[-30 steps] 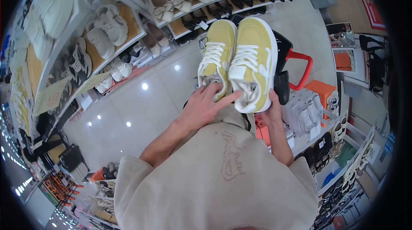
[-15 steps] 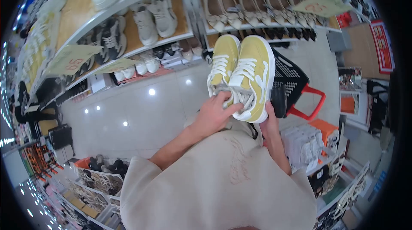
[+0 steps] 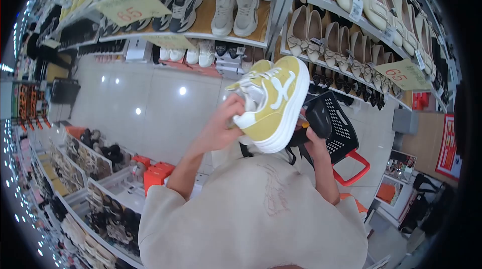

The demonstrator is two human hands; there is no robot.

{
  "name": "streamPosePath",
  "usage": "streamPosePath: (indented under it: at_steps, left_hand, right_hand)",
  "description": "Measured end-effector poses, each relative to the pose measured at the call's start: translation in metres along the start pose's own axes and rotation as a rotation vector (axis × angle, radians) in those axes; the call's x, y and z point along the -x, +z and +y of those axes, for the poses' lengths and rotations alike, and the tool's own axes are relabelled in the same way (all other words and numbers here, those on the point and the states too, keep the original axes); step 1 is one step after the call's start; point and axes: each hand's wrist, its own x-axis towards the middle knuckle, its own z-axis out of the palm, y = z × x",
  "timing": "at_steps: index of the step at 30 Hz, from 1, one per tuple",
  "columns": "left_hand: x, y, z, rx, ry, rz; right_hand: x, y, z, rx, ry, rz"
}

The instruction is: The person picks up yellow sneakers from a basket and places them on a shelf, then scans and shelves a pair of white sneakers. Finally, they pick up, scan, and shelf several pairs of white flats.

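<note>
My left hand (image 3: 223, 123) is closed around the heel openings of a pair of yellow sneakers. The near sneaker (image 3: 276, 113) has white laces, white trim and a thick white sole, and is tilted with its side up. Its mate (image 3: 258, 66) lies behind it, mostly hidden. My right hand (image 3: 316, 146) grips a black handheld scanner (image 3: 318, 118) with a yellow trigger, just right of the near sneaker's sole. The sneaker covers part of the scanner and the fingers.
A black shopping basket (image 3: 340, 123) with a red handle (image 3: 355, 168) stands beyond my right hand. Shelves ahead carry grey sneakers (image 3: 235, 13) and bow-trimmed flats (image 3: 329, 43), with a price sign (image 3: 131, 9). Orange boxes (image 3: 157, 174) are at lower left.
The sneakers have turned from tops facing me to side up and shifted slightly left. My right hand has come off them and now holds the scanner apart. The view has shifted.
</note>
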Motion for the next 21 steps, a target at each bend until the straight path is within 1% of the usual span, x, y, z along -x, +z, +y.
streamPosePath:
  at_steps: [1,2,5,6,8,9,11,12,13,14,15,16,17,19,21]
  left_hand:
    - [0.006,-0.008,0.011,0.010,-0.008,0.007]
    - [0.013,-0.014,0.019,0.020,-0.017,0.013]
    - [0.038,-0.030,0.029,0.030,-0.038,0.037]
    - [0.045,-0.037,0.033,0.031,-0.048,0.047]
    - [0.056,-0.053,0.040,0.116,0.006,0.031]
    - [0.059,-0.060,0.043,0.116,0.000,0.032]
    - [0.064,-0.076,0.048,0.106,0.056,-0.043]
    - [0.063,-0.086,0.053,0.083,0.096,-0.079]
    - [0.065,-0.095,0.050,0.088,0.094,-0.087]
    - [0.067,-0.107,0.047,0.121,0.100,-0.149]
    - [0.069,-0.118,0.044,0.157,0.103,-0.212]
    - [0.068,-0.133,0.038,0.139,0.147,-0.263]
    - [0.068,-0.145,0.034,0.141,0.148,-0.273]
    - [0.068,-0.173,0.025,0.160,0.152,-0.354]
    - [0.065,-0.208,0.022,0.174,0.161,-0.362]
  right_hand:
    - [-0.012,-0.001,-0.004,0.016,-0.006,-0.053]
    - [-0.024,-0.001,-0.003,0.005,-0.001,-0.044]
    - [-0.065,0.015,0.001,-0.069,0.046,0.212]
    - [-0.076,0.015,0.005,-0.068,0.060,0.207]
    - [-0.100,0.013,0.022,-0.207,0.242,0.341]
    - [-0.109,0.021,0.025,-0.236,0.281,0.308]
    - [-0.116,0.041,0.028,-0.355,0.278,0.161]
    - [-0.119,0.044,0.034,-0.442,0.166,0.001]
    - [-0.128,0.047,0.040,-0.615,0.094,-0.295]
    - [-0.141,0.055,0.047,-0.618,0.088,-0.285]
    - [-0.153,0.073,0.050,-0.676,0.241,-0.207]
    - [-0.162,0.089,0.051,-0.732,0.395,-0.129]
    - [-0.162,0.103,0.049,-0.736,0.387,-0.123]
    - [-0.159,0.136,0.050,-0.683,0.312,-0.315]
    - [-0.163,0.154,0.059,-0.726,0.300,-0.306]
